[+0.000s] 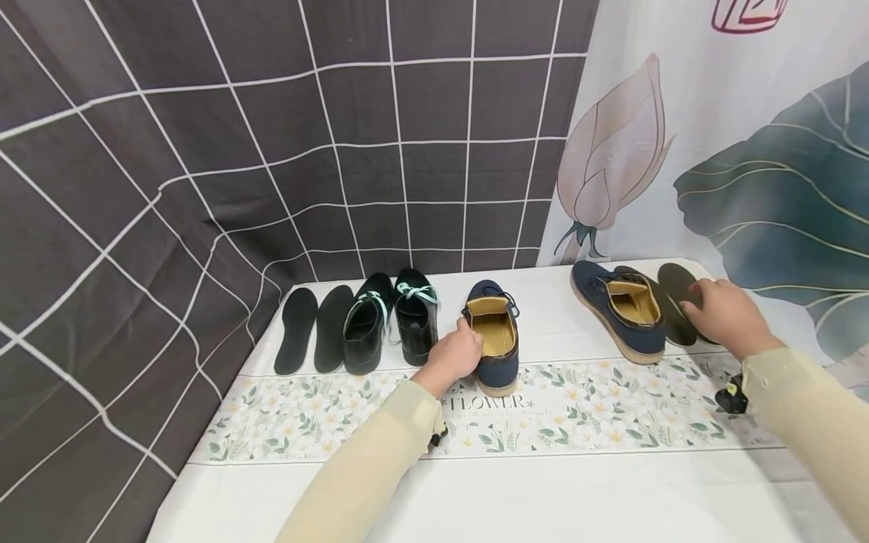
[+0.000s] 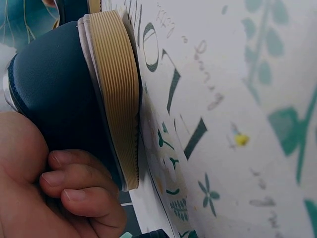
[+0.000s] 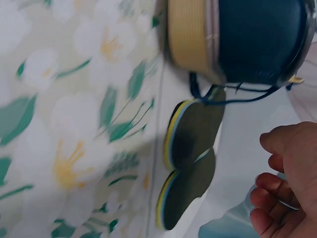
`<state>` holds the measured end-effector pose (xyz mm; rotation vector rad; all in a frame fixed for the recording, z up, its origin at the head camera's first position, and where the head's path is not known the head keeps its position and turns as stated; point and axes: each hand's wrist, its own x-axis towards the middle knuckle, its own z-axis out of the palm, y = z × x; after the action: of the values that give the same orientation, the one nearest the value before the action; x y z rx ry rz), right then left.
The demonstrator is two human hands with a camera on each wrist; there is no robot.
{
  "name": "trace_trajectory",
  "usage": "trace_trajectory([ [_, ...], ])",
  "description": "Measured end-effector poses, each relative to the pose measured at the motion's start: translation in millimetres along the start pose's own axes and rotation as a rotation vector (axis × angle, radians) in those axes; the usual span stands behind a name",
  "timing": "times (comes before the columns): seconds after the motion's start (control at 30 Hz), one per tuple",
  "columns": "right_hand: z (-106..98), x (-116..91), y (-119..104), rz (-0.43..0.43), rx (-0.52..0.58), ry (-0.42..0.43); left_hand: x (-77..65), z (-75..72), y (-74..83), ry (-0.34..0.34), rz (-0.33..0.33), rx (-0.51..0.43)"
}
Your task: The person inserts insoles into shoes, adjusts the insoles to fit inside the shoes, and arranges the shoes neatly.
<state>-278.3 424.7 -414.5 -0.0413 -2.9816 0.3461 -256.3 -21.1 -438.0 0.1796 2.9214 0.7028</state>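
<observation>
My left hand (image 1: 456, 351) grips the left side of a navy blue lace-up shoe (image 1: 499, 371) at its opening, toe pointing to the back. In the left wrist view, curled fingers (image 2: 81, 181) lie against the shoe's side, above its ribbed tan sole (image 2: 116, 94). My right hand (image 1: 729, 313) hangs over a pair of dark insoles (image 1: 675, 283), its fingers loosely bent and holding nothing. Beside the insoles sits the other navy shoe (image 1: 627, 332), angled with its toe to the back left. From the right wrist view, the insoles (image 3: 185, 198) show yellow and blue edges.
On the left stand two black shoes (image 1: 363, 354) with mint laces, next to two black insoles (image 1: 296, 332). A floral strip (image 1: 292, 415) runs across the white table (image 1: 543, 498). Dark grid cloth (image 1: 353, 113) and a white flower-print curtain (image 1: 614, 151) rise behind.
</observation>
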Motion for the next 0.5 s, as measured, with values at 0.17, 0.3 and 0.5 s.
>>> trace_trajectory([
  [0.17, 5.2, -3.6, 14.9, 0.022, -0.027, -0.027, 0.6, 1.0, 0.1, 0.003, 0.000, 0.010],
  [0.3, 9.4, -5.9, 26.1, 0.020, -0.056, -0.053, 1.3, 1.7, -0.5, 0.001, -0.002, 0.011],
  [0.5, 14.1, -8.3, 38.0, 0.009, -0.044, -0.127, 0.5, 0.9, -0.2, 0.002, 0.006, 0.010],
])
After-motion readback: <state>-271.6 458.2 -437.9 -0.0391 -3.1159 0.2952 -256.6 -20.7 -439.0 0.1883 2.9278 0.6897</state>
